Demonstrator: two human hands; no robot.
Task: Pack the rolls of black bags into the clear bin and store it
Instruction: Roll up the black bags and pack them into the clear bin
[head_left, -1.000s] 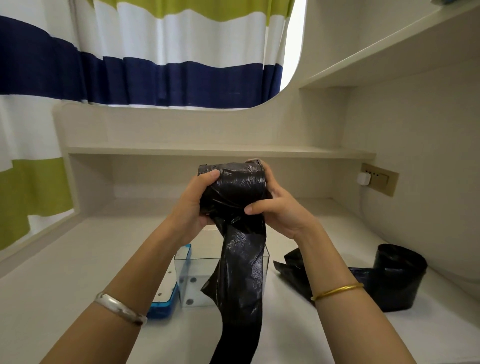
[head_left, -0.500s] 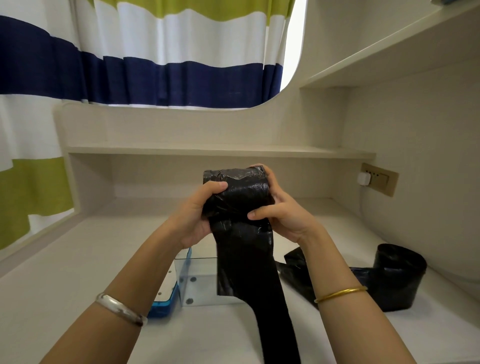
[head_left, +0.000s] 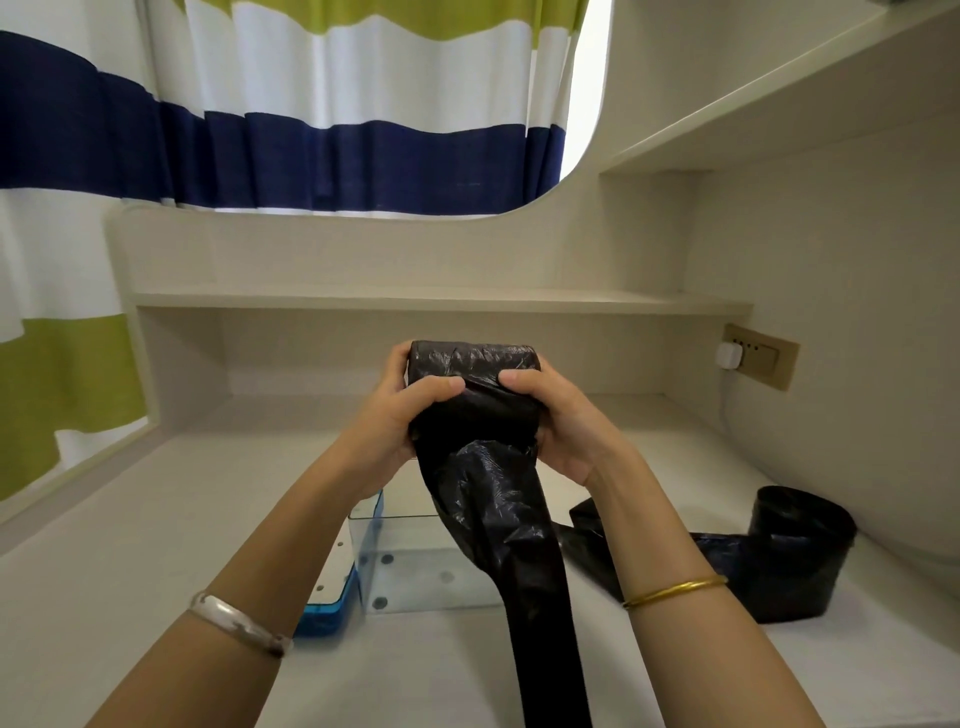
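Observation:
I hold a roll of black bags (head_left: 472, 364) up in front of me with both hands. My left hand (head_left: 400, 421) grips its left side, thumb across the front. My right hand (head_left: 566, 421) grips its right side. A long loose tail of black plastic hangs from the roll down past the frame's bottom edge. Beneath my hands, on the desk, stands the clear bin (head_left: 410, 566), open at the top and partly hidden by the hanging tail. A second roll of black bags (head_left: 800, 551) stands at the right, with a loose strip trailing left toward the bin.
A white and blue lid (head_left: 332, 597) lies flat against the bin's left side. A low shelf (head_left: 441, 301) runs along the back wall, a higher shelf at upper right. A wall socket with a white plug (head_left: 753, 356) sits on the right wall. Striped curtain behind.
The roll has turned in my hands and more of the loose tail is wound on. My thumbs now meet on the front of the roll. The tail has swung to the right.

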